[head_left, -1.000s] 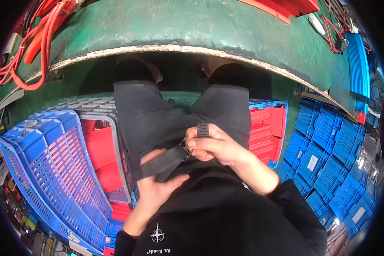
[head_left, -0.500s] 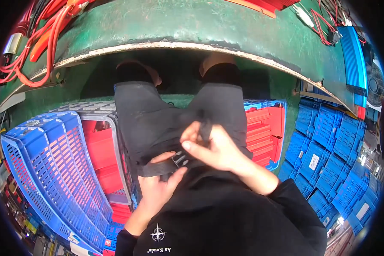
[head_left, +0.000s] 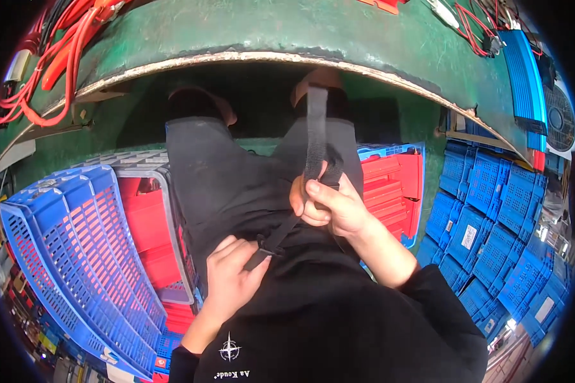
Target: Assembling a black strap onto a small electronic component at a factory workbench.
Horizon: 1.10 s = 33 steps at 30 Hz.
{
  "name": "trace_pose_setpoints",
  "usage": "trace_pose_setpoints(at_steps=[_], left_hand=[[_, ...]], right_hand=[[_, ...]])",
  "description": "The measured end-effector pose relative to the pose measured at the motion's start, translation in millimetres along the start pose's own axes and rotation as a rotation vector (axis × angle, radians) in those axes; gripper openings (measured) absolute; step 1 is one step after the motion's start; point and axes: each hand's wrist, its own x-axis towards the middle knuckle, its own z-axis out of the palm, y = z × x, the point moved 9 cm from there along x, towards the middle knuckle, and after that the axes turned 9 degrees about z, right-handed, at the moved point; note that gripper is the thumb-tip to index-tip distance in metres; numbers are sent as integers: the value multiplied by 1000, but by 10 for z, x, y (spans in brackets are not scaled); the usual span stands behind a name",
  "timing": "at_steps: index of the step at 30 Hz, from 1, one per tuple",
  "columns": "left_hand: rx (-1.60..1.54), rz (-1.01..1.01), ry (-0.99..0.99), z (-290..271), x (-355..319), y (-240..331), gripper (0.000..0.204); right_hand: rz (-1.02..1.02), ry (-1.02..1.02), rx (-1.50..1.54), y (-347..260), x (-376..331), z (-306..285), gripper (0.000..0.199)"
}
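A black webbing strap (head_left: 317,131) runs between my two hands, over my lap. My left hand (head_left: 233,273) is closed on the strap beside a black plastic buckle (head_left: 266,247). My right hand (head_left: 331,205) grips the strap farther along, thumb pressed on top. Past the right fist, the strap's free end stands up toward the bench edge. From the buckle to the right hand the webbing looks stretched straight. Part of the strap is hidden inside each fist.
A green workbench (head_left: 249,32) curves across in front, with red cables (head_left: 76,57) at left and a blue finned case (head_left: 526,83) at right. A blue crate (head_left: 76,249) and a crate of red parts (head_left: 393,185) flank my legs. Blue crates (head_left: 485,217) are stacked at far right.
My right hand has closed on the strap, whose end now points up. My left hand has turned over, knuckles up, by the buckle. The webbing between them has straightened.
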Motion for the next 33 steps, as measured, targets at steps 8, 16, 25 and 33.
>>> trace_pose_setpoints(at_steps=[8,16,25,33], left_hand=[[-322,-346,52,80,36,-27,44],[-383,-388,30,60,-279,-108,32],[-789,-533,102,148,-683,-187,41],[-881,-289,31,113,-353,-9,43]], right_hand=[[-86,-65,115,-32,-11,48,22],[-194,-69,122,-107,-127,-3,20],[-256,-105,41,-185,-187,-49,26],[-436,44,-87,-545,-678,91,36]])
